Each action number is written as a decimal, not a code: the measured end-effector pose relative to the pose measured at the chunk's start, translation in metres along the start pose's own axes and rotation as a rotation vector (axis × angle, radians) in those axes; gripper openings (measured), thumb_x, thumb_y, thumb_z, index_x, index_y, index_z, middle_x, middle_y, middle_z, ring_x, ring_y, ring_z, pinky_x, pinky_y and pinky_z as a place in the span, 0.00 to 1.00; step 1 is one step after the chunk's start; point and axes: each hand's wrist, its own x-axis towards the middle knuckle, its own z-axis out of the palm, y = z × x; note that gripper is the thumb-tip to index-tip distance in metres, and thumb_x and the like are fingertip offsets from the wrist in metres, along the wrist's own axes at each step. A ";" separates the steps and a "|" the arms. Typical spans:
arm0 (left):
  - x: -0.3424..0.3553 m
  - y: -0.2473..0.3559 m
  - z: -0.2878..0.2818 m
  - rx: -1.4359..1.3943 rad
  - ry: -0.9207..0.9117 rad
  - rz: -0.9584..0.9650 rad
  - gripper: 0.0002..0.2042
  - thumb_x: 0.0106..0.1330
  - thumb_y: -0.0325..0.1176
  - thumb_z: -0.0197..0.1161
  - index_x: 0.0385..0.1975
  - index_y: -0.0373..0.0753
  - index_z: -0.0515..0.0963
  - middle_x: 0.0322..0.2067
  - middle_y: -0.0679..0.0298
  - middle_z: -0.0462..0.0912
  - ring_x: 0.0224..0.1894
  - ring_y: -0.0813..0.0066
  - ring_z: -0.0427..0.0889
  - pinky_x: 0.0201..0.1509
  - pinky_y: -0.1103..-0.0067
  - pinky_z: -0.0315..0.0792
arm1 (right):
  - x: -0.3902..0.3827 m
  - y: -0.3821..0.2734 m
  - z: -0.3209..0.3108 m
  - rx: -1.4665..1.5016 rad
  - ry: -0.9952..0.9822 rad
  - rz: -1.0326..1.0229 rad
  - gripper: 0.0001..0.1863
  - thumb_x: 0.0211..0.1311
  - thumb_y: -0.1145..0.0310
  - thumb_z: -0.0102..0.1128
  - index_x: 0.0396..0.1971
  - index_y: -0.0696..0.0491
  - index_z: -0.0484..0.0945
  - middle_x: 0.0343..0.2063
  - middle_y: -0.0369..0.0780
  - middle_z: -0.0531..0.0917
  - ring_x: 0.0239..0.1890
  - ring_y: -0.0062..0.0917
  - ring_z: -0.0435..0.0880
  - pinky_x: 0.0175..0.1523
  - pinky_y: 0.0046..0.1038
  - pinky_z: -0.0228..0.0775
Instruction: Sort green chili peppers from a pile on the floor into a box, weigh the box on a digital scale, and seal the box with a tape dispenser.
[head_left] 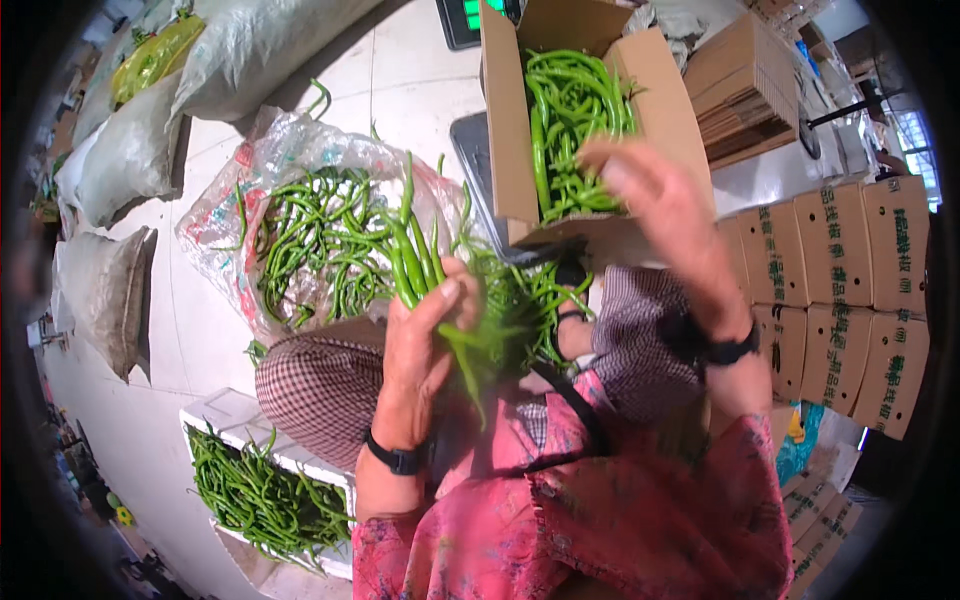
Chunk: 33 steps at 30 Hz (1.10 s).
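My left hand is closed around a small bunch of long green chili peppers, held upright above my lap. My right hand, smeared by motion, is over the near right side of an open cardboard box. Long green peppers lie lengthwise and curled inside that box. Whether the right fingers hold anything cannot be made out. Beyond the left hand a clear plastic sack lies spread on the floor with many loose peppers on it. More peppers are heaped between my legs, partly blurred.
The box stands on a dark platform, with a lit green display behind it. At lower left is a white crate full of peppers. Stuffed sacks line the left. Flattened cartons and stacked closed boxes stand at right.
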 end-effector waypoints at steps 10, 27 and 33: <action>-0.011 0.004 0.000 -0.203 0.022 0.014 0.15 0.62 0.26 0.59 0.48 0.33 0.70 0.30 0.59 0.76 0.26 0.73 0.75 0.27 0.80 0.70 | -0.064 -0.014 0.092 0.098 -0.226 -0.085 0.26 0.60 0.69 0.64 0.57 0.59 0.69 0.49 0.48 0.79 0.51 0.36 0.80 0.55 0.32 0.72; 0.032 -0.026 0.012 0.164 0.279 -0.087 0.12 0.60 0.26 0.61 0.42 0.35 0.71 0.27 0.64 0.74 0.26 0.76 0.72 0.27 0.82 0.67 | -0.033 0.032 0.015 -0.757 -0.089 -0.102 0.11 0.47 0.75 0.57 0.33 0.48 0.79 0.33 0.37 0.77 0.40 0.32 0.73 0.47 0.34 0.64; 0.040 -0.030 0.025 0.190 0.347 -0.101 0.10 0.61 0.28 0.62 0.42 0.35 0.74 0.25 0.66 0.75 0.24 0.78 0.72 0.29 0.81 0.68 | -0.045 0.044 0.013 -0.721 -0.085 -0.198 0.11 0.38 0.71 0.61 0.27 0.47 0.76 0.27 0.35 0.70 0.35 0.29 0.70 0.40 0.32 0.62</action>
